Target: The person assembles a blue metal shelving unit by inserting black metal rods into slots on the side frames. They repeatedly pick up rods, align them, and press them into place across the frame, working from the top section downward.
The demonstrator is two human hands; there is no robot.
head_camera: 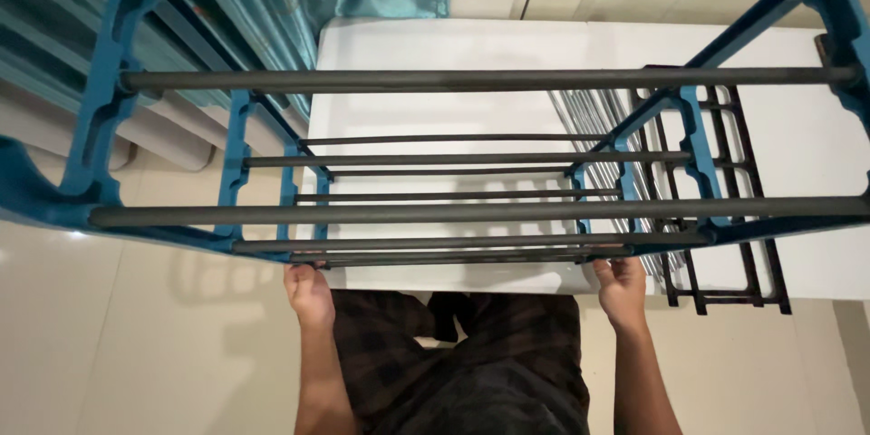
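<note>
On the pale tiled floor (127, 344) I see a white flat panel (435, 45) lying under everything, wide and rectangular, its near edge just ahead of my knees. Over it stands the rack frame (471, 211): blue plastic side pieces (100, 109) left and right, dark grey round rods (489, 80) running across between them in several tiers, viewed from above so the tiers stack toward the lower ones. A teal curtain (272, 0) hangs at upper left, beside a light moulded ledge. A black grid piece (725, 217) lies flat on the panel at right, with a bundle of shiny metal rods (598, 127) just beside it, partly hidden behind the blue side. Dark checked trousers (453, 344) fill the bottom centre. My left hand (310, 294) sits at the lower left corner of the rack, fingers curled up under the lowest rods; grip closed on the frame there. My right hand (622, 288) mirrors it at the lower right corner, grip likewise closed on the frame, fingertips hidden behind the rod.
</note>
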